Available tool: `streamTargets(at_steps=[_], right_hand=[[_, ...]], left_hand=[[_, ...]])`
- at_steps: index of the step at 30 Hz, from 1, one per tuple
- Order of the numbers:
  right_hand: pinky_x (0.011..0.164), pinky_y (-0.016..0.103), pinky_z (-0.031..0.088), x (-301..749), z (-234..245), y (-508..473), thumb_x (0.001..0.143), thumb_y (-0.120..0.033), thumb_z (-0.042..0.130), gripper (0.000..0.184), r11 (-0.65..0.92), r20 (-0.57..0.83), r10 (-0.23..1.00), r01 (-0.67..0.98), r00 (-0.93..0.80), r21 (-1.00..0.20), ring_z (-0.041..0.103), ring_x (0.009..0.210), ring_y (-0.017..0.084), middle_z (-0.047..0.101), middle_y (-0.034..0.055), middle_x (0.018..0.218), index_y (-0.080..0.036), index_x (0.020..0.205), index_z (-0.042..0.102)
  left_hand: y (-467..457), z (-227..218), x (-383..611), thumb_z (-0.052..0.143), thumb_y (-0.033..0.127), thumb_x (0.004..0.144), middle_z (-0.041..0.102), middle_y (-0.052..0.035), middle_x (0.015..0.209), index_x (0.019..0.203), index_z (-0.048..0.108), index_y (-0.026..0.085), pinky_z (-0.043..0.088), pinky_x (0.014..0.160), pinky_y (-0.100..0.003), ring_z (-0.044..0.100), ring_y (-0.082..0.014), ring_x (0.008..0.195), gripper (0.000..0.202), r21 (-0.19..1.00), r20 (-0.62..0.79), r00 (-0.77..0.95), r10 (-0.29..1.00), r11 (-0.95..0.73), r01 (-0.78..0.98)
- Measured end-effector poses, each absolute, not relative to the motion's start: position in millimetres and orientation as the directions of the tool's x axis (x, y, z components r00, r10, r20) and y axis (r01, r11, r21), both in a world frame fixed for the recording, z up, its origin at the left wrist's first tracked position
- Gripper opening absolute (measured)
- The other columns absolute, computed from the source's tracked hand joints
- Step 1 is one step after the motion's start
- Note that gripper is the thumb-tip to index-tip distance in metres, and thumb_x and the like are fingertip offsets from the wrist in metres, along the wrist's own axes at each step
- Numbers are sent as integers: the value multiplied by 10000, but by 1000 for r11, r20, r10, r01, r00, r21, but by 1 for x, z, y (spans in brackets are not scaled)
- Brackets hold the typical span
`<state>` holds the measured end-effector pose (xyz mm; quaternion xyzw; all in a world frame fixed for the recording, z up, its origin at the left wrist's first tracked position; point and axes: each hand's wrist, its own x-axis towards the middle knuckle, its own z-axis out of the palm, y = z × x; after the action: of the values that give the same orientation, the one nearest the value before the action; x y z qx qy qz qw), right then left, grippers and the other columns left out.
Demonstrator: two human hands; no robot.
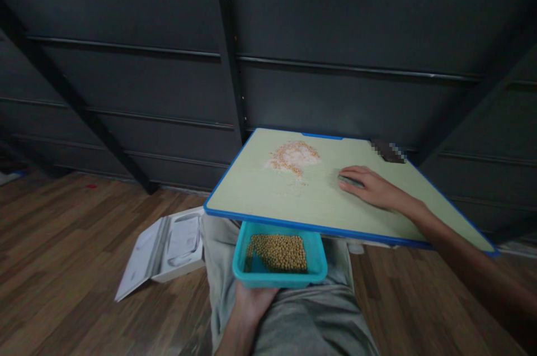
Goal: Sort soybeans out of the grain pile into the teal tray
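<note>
My left hand [254, 300] grips a turquoise plastic tub [279, 280] from underneath its near side, with the fingers hidden below it. In the tub lie many round tan beans [283, 250], like soybeans. The tub sits over my lap, under the near edge of a pale board [251, 197] with a blue rim. On the board my right hand [367, 185] is closed round a small, flat grey-green object [351, 180] whose kind I cannot make out. To its left spreads a heap of white grains mixed with yellow-orange beans [293, 156].
A dark, pixelated object [389, 151] lies at the board's far right. Behind the board rises a dark panelled wall [335, 20] with metal ribs. An open white box [180, 241] rests on the wooden floor [71, 244], left of my legs.
</note>
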<state>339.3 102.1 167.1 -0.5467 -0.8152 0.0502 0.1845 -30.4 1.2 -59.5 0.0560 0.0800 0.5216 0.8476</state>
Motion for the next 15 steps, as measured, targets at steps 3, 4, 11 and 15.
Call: streamTargets(at_steps=[3,4,11,15], right_hand=[[1232,590,385,329,157,51,1025,-622,522,648,389,242,909,901,-340,-195,511,1454,371,554,161,1575,-211,1523,576],[1242,593,377,326,155,36,1029,-611,528,666,409,239,901,893,-362,-187,478,1486,365,515,150,1612,-226,1572,518],[1213,525,468,309,145,-24,1059,-355,566,662,591,260,803,776,-537,-222,468,1502,293,471,43,1658,-368,1673,318],[1147,464,538,308,154,-19,1060,-197,496,561,662,296,749,686,-593,-302,596,1378,251,626,19,1517,-400,1583,488]], left_hand=[[0,-41,-27,425,280,1030,840,-82,1151,1218,784,276,464,1151,-655,774,-304,1090,405,194,-188,393,900,427,-883],[0,-35,-26,439,277,1024,840,-87,1148,1202,790,266,473,1149,-643,774,-304,1087,394,198,-218,393,893,435,-879],[-3,-11,-20,567,237,956,851,-61,1102,944,829,241,524,1128,-563,763,-301,1117,263,231,-344,395,852,485,-844],[-2,-19,-21,559,218,942,853,-59,1091,927,832,247,496,1157,-574,751,-311,1158,274,225,-324,408,853,489,-843]])
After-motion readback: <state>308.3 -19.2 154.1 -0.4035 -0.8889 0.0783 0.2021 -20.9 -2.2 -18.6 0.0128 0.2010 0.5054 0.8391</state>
